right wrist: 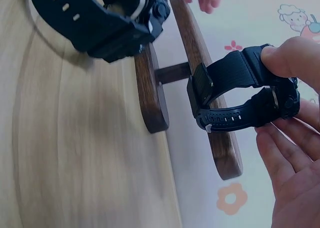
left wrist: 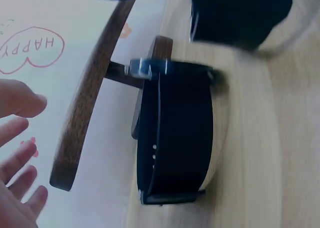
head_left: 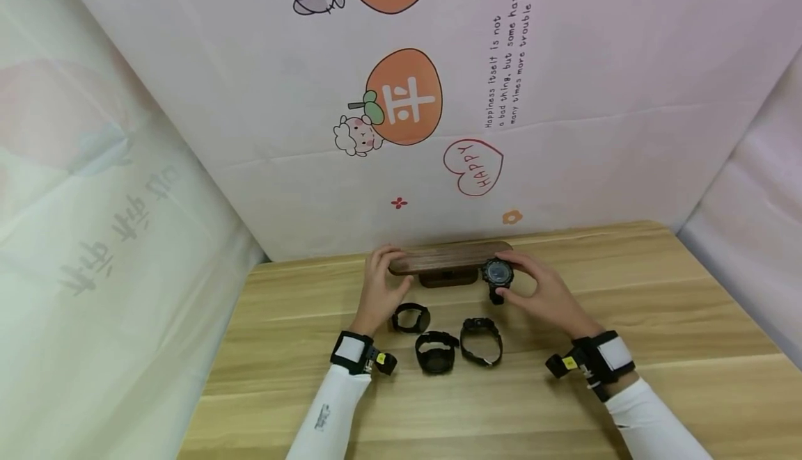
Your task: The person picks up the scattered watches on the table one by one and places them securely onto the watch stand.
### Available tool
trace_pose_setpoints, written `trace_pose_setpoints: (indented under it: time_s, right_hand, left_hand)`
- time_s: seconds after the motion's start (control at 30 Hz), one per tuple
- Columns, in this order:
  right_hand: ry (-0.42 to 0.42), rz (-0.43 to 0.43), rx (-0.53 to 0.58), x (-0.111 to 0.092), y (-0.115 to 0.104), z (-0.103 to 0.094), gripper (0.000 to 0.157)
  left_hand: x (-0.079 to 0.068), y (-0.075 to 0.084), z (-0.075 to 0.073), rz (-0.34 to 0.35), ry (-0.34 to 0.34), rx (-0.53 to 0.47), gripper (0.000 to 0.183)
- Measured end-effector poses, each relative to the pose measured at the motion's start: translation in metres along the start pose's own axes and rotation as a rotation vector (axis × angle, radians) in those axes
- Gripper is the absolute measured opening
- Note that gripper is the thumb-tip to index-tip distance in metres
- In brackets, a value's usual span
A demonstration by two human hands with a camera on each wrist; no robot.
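Note:
Between the thumb and fingers of my right hand [head_left: 541,293] is a black wristwatch [head_left: 498,273], its round face turned up in the head view. Its strap forms a loop near the right end of the dark wooden T-shaped stand's bar [head_left: 451,257]; in the right wrist view this watch [right wrist: 232,70] overlaps the bar, and I cannot tell whether the loop goes around it. My left hand [head_left: 379,289] is by the bar's left end, fingers spread. The left wrist view shows a gap between these fingers [left wrist: 17,160] and the bar [left wrist: 87,107].
Several black watches lie on the wooden table [head_left: 288,355] before the stand: one at left [head_left: 411,317], one in the middle [head_left: 436,353], one at right [head_left: 481,342]. The stand's base [head_left: 447,278] sits close to the white printed cloth [head_left: 301,188] behind.

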State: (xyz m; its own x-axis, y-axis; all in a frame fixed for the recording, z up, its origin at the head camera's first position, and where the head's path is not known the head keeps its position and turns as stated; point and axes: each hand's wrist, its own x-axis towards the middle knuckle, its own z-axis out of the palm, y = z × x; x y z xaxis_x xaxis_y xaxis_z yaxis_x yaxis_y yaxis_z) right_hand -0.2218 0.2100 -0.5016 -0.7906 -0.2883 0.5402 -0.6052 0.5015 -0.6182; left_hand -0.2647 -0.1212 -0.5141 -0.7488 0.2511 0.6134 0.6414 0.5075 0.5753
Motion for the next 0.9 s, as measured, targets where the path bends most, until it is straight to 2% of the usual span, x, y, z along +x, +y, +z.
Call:
trace_pose_setpoints:
  time_s: [0.03, 0.27, 0.57, 0.7, 0.9]
  right_hand:
    - [0.003, -0.002, -0.005, -0.001, 0.007, 0.0, 0.067]
    - [0.003, 0.022, -0.022, -0.002, 0.014, -0.008, 0.067]
    - [0.005, 0.063, -0.033, -0.002, 0.02, -0.016, 0.066]
    - [-0.002, 0.075, -0.028, -0.003, 0.021, -0.021, 0.066]
    - [0.005, 0.079, -0.04, -0.006, 0.025, -0.028, 0.066]
  left_hand:
    - [0.001, -0.001, 0.0, -0.018, -0.014, 0.003, 0.047]
    - [0.001, -0.011, 0.0, -0.13, -0.095, -0.002, 0.06]
    - [0.004, -0.013, -0.001, -0.215, -0.148, -0.02, 0.061]
    - [0.005, -0.014, -0.003, -0.231, -0.162, -0.012, 0.057]
    - [0.006, -0.017, -0.004, -0.212, -0.164, 0.0, 0.056]
